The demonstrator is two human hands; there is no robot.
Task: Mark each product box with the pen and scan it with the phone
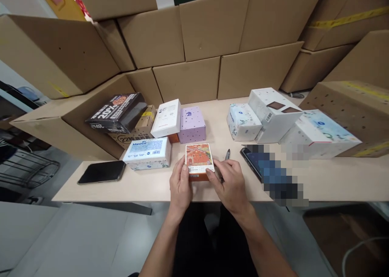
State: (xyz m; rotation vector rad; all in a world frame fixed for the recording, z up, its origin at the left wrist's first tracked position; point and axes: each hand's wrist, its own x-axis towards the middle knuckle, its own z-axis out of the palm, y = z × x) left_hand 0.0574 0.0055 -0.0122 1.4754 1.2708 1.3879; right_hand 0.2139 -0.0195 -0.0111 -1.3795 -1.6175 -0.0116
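Note:
Near the front edge of the table, a small orange box point(199, 157) with a white-bordered picture on its top lies between my two hands. My left hand point(180, 186) grips its left side, thumb along the edge. On the other side, my right hand point(230, 184) clasps the box with its thumb on the top's lower right corner. The fingers under the box are partly hidden. A dark pen point(227, 154) pokes out just beyond my right hand. Behind the small box stands a lilac box point(192, 125), with a white box point(166, 118) leaning beside it.
A tissue pack point(148, 153), a black carton point(117, 111) and a phone point(101, 172) are on the left. Rightward lie a dark, partly blurred device point(258, 163), another tissue pack point(244, 122) and white boxes point(275, 113). Stacked cardboard boxes point(187, 78) wall the table's back.

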